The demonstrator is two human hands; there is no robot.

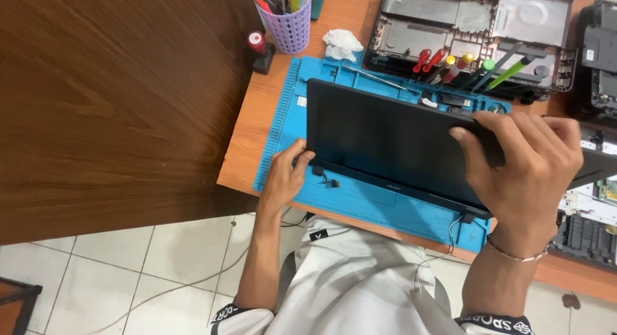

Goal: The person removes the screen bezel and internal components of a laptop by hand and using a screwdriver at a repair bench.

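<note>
Both hands gripped a detached laptop screen panel [392, 149] over the blue repair mat [283, 110]: left hand [286, 174] closed on its lower-left corner, right hand [524, 161] clamped on its right edge. It seemed mid-repositioning; setting it down would need steady support.

pen cup [290, 17] cropped, right fingers [479, 139] covering panel corner

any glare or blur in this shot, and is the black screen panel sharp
Head view: even, soft light with faint shadows; the black laptop screen panel is matte dark, showing only a dull sheen and no hard glare. Its edges look fairly sharp. The right hand, nearest the camera, is slightly soft; the left hand is clearer. Table edges bow a little from wide-angle distortion.
</note>
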